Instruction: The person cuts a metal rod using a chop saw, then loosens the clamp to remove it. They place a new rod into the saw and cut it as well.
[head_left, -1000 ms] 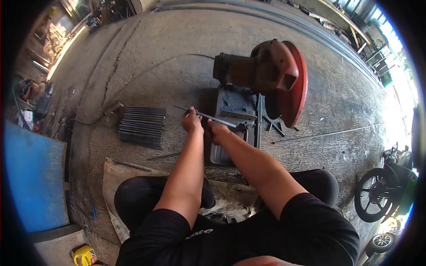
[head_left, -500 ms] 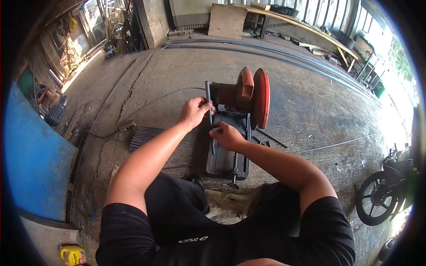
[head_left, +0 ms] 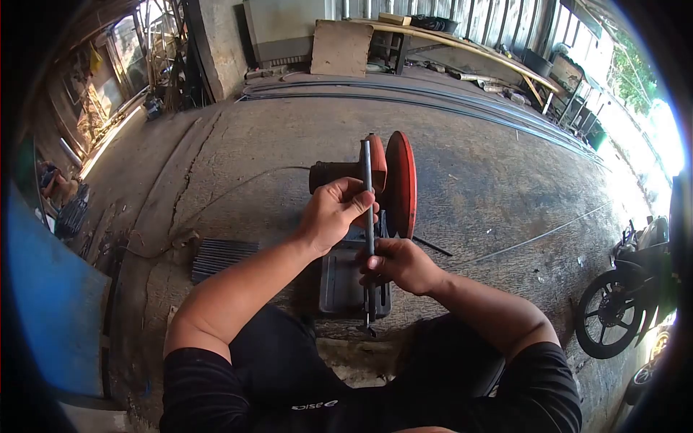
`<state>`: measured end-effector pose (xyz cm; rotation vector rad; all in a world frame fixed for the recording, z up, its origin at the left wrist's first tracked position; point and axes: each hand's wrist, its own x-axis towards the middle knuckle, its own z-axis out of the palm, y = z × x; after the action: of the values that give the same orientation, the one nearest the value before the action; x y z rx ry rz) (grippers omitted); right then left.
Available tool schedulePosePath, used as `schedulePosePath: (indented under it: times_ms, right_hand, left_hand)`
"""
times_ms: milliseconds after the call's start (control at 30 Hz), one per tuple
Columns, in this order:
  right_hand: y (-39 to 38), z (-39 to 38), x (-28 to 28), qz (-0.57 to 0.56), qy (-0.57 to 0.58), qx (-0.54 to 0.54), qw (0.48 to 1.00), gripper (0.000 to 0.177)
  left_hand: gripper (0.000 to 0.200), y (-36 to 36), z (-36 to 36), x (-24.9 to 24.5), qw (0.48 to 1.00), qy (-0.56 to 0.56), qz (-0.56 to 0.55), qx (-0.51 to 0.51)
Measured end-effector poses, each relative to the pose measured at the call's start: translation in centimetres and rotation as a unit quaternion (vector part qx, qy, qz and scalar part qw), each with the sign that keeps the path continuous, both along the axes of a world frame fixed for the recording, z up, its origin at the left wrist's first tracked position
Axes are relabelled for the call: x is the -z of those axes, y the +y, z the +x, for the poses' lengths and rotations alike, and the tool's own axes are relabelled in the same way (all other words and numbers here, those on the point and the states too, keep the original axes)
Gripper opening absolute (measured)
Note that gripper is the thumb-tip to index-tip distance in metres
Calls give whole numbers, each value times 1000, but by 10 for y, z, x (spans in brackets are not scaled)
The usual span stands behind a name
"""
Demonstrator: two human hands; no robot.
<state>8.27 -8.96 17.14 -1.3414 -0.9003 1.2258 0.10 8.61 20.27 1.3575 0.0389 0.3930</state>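
Left hand (head_left: 333, 220) pinches a slim, straight grey rod (head_left: 367, 164) between thumb and fingers; the right hand (head_left: 406, 267) grips it lower down. Dull and metallic, the rod blurs into the dark base (head_left: 338, 292) beneath the right hand. Just beyond both hands, a red-guarded saw (head_left: 402, 184) is partly covered by them. Dark rods (head_left: 220, 260) lie side by side left of the left hand.

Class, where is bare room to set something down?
Bare floor runs from long bars to the saw and loose rod. Crowded: around the base, by left hand, right hand and held rod, and at the rod stack.
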Motion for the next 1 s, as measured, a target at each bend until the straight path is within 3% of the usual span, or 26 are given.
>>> schedulePosePath:
  times_ms: [433, 733, 833, 1000]
  right_hand:
    - [10, 6, -19, -6, 68, -42, 997, 25]
    - [23, 0, 10, 10, 41, -71, 997, 16]
    - [23, -7, 15, 16, 60, -53, 997, 15]
    - [21, -9, 21, 41, 0, -46, 998, 15]
  left_hand:
    - [22, 21, 3, 16, 991, 63, -115, -13]
    - [20, 19, -14, 11, 999, -15, 6, -27]
    - [20, 14, -26, 3, 992, -15, 121, -16]
    - [22, 9, -34, 2, 991, -44, 125, -22]
